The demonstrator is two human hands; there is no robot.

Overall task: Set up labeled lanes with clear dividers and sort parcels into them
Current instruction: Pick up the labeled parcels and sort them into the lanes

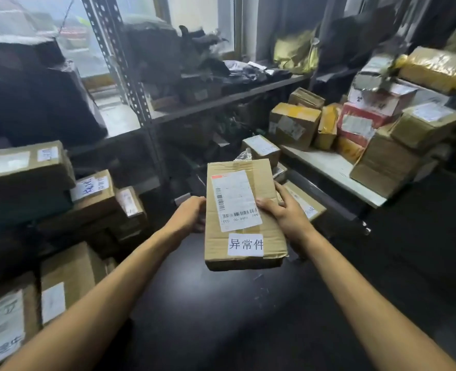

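Far left, stacked boxes (28,172), some tagged. The left hand (190,214) curls round the left edge of the parcel (244,210) and the right hand (288,210) pinches its right edge, holding it over the dark table (221,317) (white tag (245,245) already stuck on). No dividers or lanes visible, so sorting looks barely begun; the white table (331,166) on the right carries an unsorted heap of parcels (368,124).

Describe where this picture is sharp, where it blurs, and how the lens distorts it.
Head view: the held box is sharp, its print legible; the stacked parcels at right smear into blur; the window glares pale; the shelf upright leans, bent by the wide-angle lens.
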